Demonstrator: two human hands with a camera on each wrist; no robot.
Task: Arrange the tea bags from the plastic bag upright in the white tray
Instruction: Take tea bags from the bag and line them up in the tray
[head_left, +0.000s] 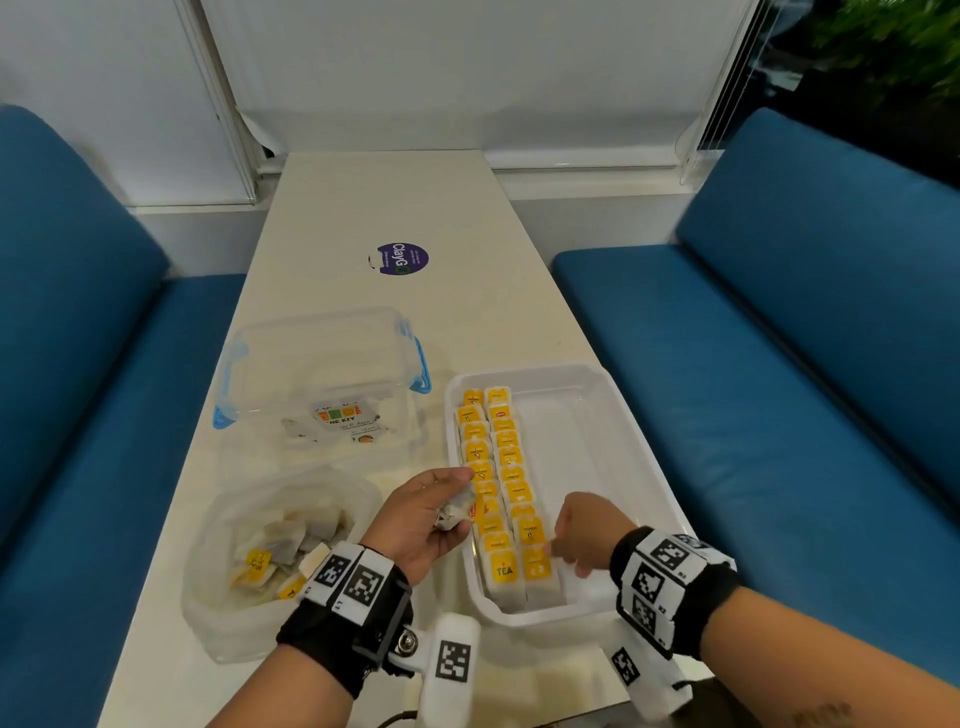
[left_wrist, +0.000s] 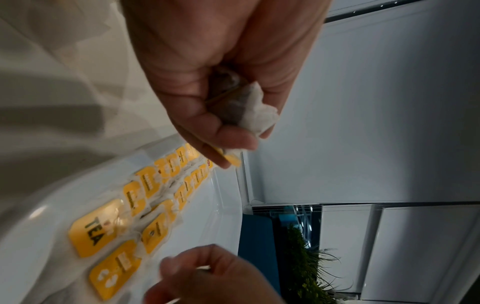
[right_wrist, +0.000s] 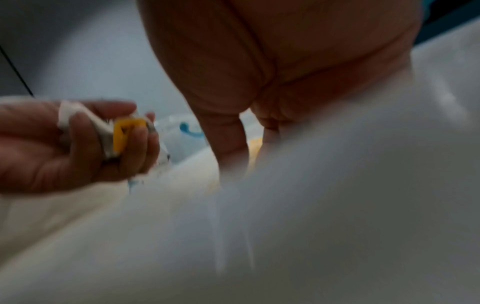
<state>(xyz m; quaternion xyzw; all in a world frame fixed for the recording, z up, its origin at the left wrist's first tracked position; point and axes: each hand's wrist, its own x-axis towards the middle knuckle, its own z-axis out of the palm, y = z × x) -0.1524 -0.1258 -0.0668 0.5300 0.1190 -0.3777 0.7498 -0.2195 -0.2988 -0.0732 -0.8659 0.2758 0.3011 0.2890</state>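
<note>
tea bags (head_left: 457, 512) bunched in left hand (head_left: 421, 519), fingers curled round them, over the tray's left rim. light, soft paper, crush easily; best pinched at the stiff yellow tag. right hand (head_left: 584, 535) at the near end of the second row (head_left: 519, 488) in the white tray (head_left: 613, 415), fingers bent; holding anything, cannot tell. plastic bag (head_left: 270, 551) at the table's near left edge, more bags inside.

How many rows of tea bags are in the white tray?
2. One row runs along the tray's left wall, and the other row stands right beside it. The tray's right half has no bags. The hands may hide a bag or two.
</note>
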